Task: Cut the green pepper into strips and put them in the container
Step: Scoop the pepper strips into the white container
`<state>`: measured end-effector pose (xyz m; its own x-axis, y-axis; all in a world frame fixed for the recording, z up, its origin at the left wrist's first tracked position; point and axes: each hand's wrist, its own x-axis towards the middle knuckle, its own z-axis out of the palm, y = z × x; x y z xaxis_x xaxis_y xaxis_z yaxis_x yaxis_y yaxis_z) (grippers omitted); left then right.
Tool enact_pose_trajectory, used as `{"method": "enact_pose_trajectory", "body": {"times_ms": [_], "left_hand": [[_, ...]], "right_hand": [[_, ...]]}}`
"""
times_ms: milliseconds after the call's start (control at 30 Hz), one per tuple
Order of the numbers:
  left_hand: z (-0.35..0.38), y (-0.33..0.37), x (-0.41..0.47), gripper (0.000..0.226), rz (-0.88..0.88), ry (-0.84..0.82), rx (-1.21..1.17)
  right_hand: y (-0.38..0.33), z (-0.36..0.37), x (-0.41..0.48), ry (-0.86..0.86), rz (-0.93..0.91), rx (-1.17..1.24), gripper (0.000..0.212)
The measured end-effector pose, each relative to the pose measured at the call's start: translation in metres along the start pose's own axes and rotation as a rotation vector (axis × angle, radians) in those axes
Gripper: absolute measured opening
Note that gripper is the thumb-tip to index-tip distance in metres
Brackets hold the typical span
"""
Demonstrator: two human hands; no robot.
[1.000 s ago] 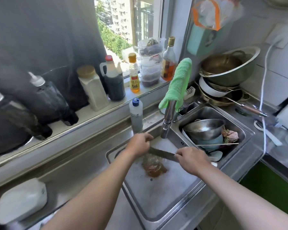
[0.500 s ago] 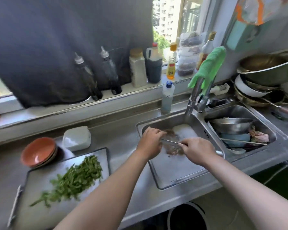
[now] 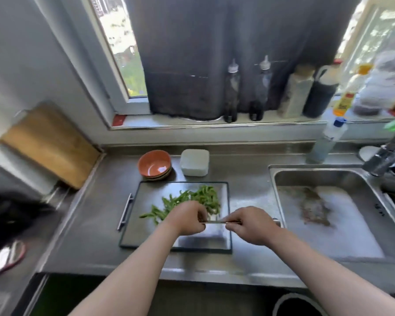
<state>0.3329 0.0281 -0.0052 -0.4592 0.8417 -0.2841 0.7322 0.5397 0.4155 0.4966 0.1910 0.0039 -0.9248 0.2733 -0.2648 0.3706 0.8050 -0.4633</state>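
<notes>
Pinching the knife (image 3: 214, 222) at both ends, left hand (image 3: 187, 218) and right hand (image 3: 252, 225) hover over the board (image 3: 146, 233), near half bare.

- No word, number or brand can be read anywhere; the whole view is blurred.
- The tall clear plastic bottle with a yellow cap (image 3: 354, 85) on the window sill (image 3: 192, 123) carries a yellow-orange label with dark marks, too smeared to read.
- The white squeeze bottle with a blue cap (image 3: 328, 139) at the back of the grey steel desk (image 3: 242, 172) shows only faint grey print, illegible.
- The small red patch (image 3: 119, 120) at the sill's left corner shows no legible lettering.
</notes>
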Motion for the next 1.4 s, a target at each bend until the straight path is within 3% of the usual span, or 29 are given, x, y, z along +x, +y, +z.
{"method": "enact_pose_trajectory", "body": {"times_ms": [200, 433, 567, 700, 867, 967, 1167, 1267, 1400], "left_hand": [[-0.009, -0.099, -0.046, 0.014, 0.005, -0.11, -0.017], [-0.015, -0.17, -0.068, 0.018, 0.06, -0.156, -0.031], [-0.002, -0.179, -0.068, 0.029, 0.097, -0.124, 0.0], [0.007, -0.179, -0.059, 0.015, 0.111, -0.028, 0.037], [0.01, -0.185, -0.046, 0.019, 0.071, -0.014, 0.052], [0.013, -0.186, -0.039, 0.029, 0.051, -0.07, 0.091], [-0.004, -0.186, -0.023, 0.035, 0.033, -0.186, 0.081], [-0.03, -0.18, 0.0, 0.034, 0.017, -0.091, 0.035], [-0.065, -0.16, 0.051, 0.032, 0.041, 0.011, 0.016]], "right_hand": [[-0.07, 0.058, 0.029, -0.063, -0.018, 0.044, 0.026], [-0.094, 0.099, 0.027, -0.065, 0.065, 0.084, 0.024], [-0.086, 0.115, 0.027, -0.114, 0.124, 0.126, 0.033], [-0.08, 0.122, 0.038, -0.14, 0.128, 0.162, 0.039], [-0.075, 0.121, 0.062, -0.156, 0.074, 0.08, 0.036], [-0.073, 0.124, 0.07, -0.133, 0.075, 0.001, 0.022], [-0.082, 0.112, 0.08, -0.142, 0.092, -0.082, 0.02], [-0.088, 0.08, 0.099, -0.049, 0.133, -0.056, 0.041], [-0.084, 0.028, 0.144, 0.084, 0.131, -0.156, 0.036]]}}
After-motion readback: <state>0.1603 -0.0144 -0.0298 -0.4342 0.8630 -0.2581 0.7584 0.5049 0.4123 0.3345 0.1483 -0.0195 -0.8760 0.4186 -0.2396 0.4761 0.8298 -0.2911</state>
